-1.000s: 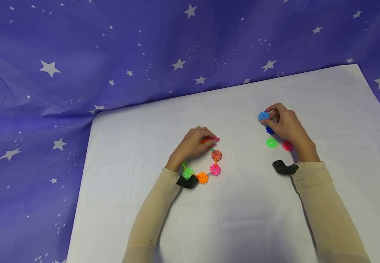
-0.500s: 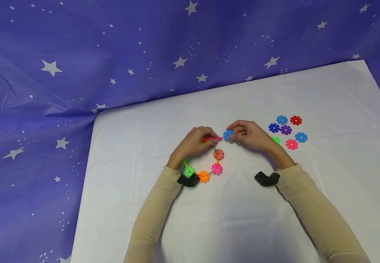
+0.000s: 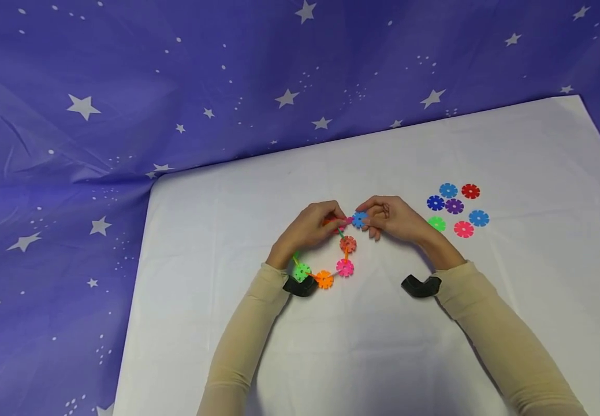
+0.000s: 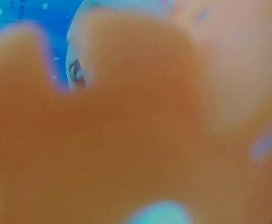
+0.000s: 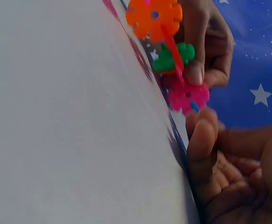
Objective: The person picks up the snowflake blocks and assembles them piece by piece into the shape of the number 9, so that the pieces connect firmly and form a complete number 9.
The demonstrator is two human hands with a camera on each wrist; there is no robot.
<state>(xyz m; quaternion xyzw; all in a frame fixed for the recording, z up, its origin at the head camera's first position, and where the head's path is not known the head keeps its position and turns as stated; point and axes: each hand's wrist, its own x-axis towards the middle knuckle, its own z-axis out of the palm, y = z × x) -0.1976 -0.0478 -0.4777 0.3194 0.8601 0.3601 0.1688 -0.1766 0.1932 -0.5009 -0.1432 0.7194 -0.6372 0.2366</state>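
Observation:
My left hand (image 3: pixel 310 226) pinches a pink notched plastic disc (image 5: pixel 185 97) at the end of a chain of interlocking discs. The chain curves beside that hand through a salmon disc (image 3: pixel 348 244), a pink one, an orange disc (image 3: pixel 324 280) and a green disc (image 3: pixel 302 272). Between thumb and fingers, my right hand (image 3: pixel 395 221) pinches a light blue disc (image 3: pixel 359 219). It meets the pink disc edge to edge; in the right wrist view a bit of blue shows at the pink rim. A blurred orange shape (image 4: pixel 136 140) fills most of the left wrist view.
Several loose discs lie right of my right hand on the white-covered table (image 3: pixel 362 358), among them a red disc (image 3: pixel 470 191), a purple disc (image 3: pixel 454 206) and a light green disc (image 3: pixel 437 224). A purple starry cloth (image 3: pixel 227 75) hangs behind the table.
My right hand has carried the light blue disc leftward from the loose pile to the chain's end. It now touches the pink disc. My left hand has kept its place and grip.

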